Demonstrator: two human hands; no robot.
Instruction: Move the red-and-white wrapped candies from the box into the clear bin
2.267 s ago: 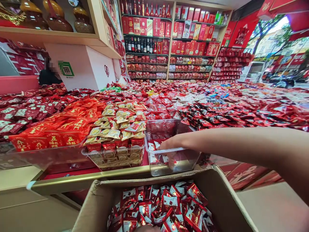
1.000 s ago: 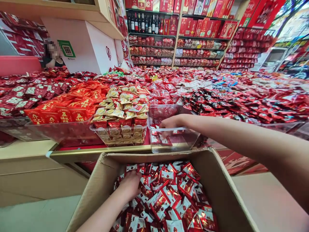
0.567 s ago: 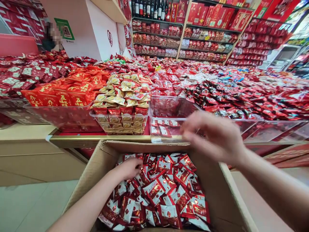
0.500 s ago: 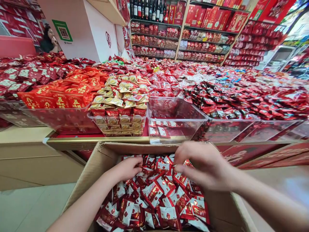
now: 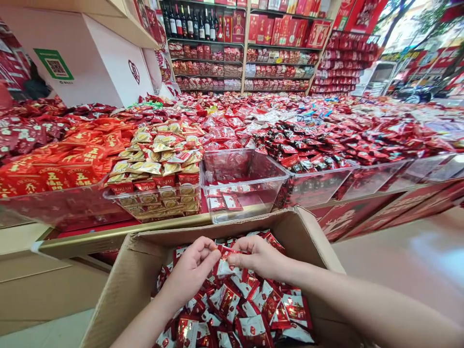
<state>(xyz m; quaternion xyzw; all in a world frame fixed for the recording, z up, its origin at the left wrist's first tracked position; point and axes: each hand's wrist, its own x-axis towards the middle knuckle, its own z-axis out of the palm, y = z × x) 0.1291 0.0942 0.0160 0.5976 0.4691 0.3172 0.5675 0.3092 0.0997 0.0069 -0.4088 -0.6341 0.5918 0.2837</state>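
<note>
Fingers (image 5: 210, 261) of left hand (image 5: 190, 270) and right hand (image 5: 259, 257) pinch opposite sides of one packet (image 5: 223, 268) inside the cardboard box (image 5: 125, 275), toward its far wall, a clear bin (image 5: 253, 200) just beyond.

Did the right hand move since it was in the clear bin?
Yes. The right hand came back, away from the clear bin, over the cardboard box.

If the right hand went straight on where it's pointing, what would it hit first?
The red-and-white packet the right hand touches, then probably the left hand; depth is unclear.
</note>
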